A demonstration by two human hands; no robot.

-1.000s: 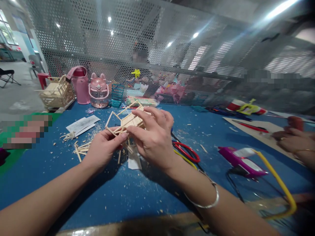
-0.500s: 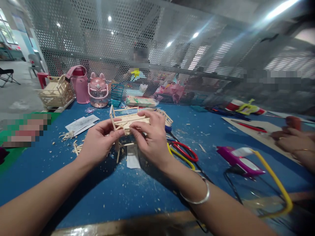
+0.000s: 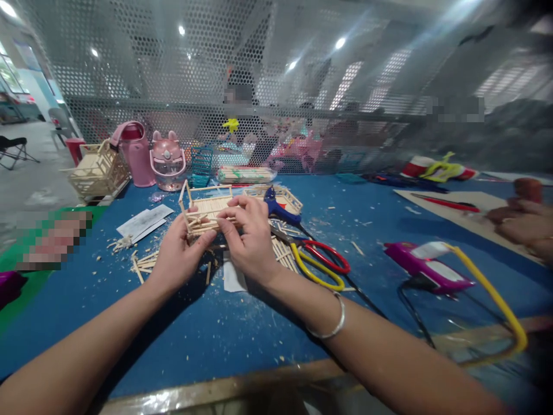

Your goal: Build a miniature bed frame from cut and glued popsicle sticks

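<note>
Between my hands is a small wooden-stick model [image 3: 211, 204], with a floor of thin sticks and a raised frame at its left end. My left hand [image 3: 179, 253] grips that left end between thumb and fingers. My right hand [image 3: 248, 236] pinches the near edge, its fingers hiding part of the model. Just right of it lie a blue glue gun [image 3: 280, 210] and scissors [image 3: 322, 265] with red and yellow handles. Loose sticks [image 3: 283, 253] lie partly behind my right wrist, and more sticks [image 3: 147, 262] are by my left hand. A white paper piece [image 3: 233, 274] lies beneath.
At the back left stand a finished stick model [image 3: 97, 170], a pink flask [image 3: 137, 155] and a pink-lidded bottle [image 3: 167, 164]. A purple device [image 3: 427, 268] with a yellow bar sits at right. Another person's hand [image 3: 525, 225] is at the far right. Perforated metal screen [image 3: 173, 75] borders the back.
The stick model has turned from a tilted pose to a flatter one, and both hands have shifted with it. The glue gun and scissors now show more fully as my right hand moved left.
</note>
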